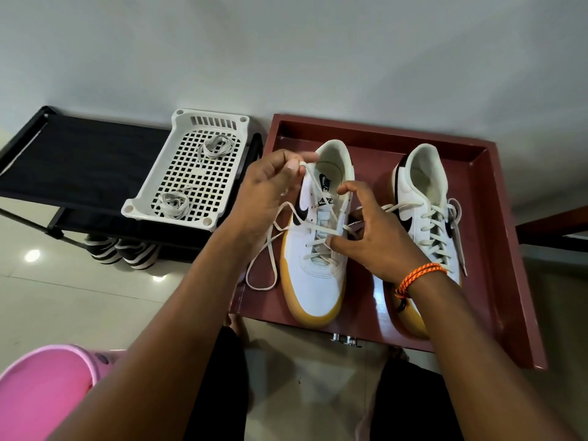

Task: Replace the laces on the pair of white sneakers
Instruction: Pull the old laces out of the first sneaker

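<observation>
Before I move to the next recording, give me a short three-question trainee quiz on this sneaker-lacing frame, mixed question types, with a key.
1. True or false: the left hand pinches the lace of the left sneaker.
2. How many lace bundles lie in the white perforated basket?
3. Multiple choice: both sneakers stand on A) the black fabric shoe rack, B) the maroon tray, C) the pink tub.

Key
1. True; the right hand rests on the same sneaker's lacing.
2. Two: a far bundle and a near bundle.
3. B; the right sneaker looks laced throughout.
</observation>
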